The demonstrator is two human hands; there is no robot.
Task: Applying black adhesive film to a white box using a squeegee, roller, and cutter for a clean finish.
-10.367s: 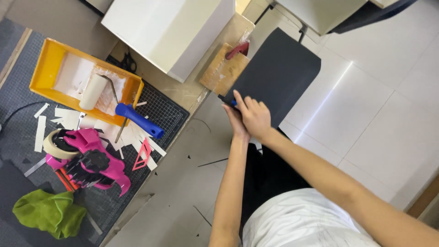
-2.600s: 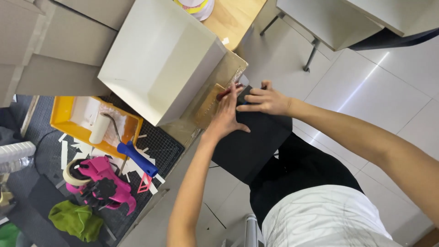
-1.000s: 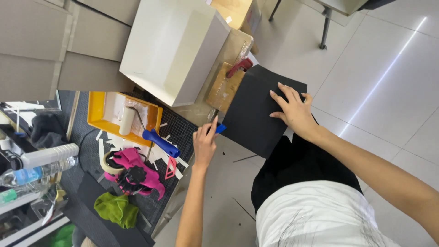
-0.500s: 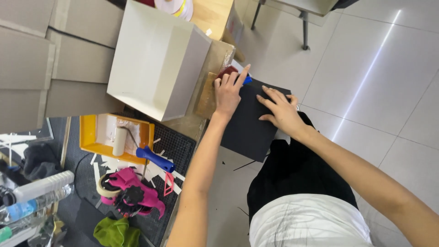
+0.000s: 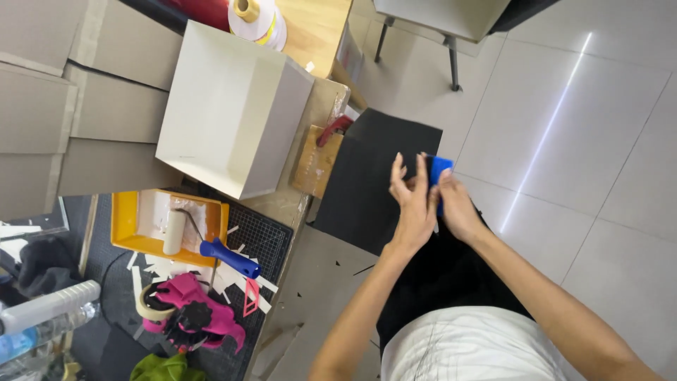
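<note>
A black sheet hangs over the edge of a workbench, above my lap. Both my hands are over its right side. My right hand pinches a small blue flat scraper by its lower edge. My left hand is right beside it, fingers stretched up and apart, its fingertips against the scraper's left edge. A wooden block with a red handle lies just left of the sheet.
A large white open box stands on the bench. Lower left are a yellow paint tray with a blue-handled roller, a pink tool, a tape roll and paper scraps on a gridded mat. Tiled floor lies to the right.
My left hand has come back from the wooden block to the sheet's right side. The blue scraper is now between both hands, pinched by my right hand, which earlier lay flat on the sheet.
</note>
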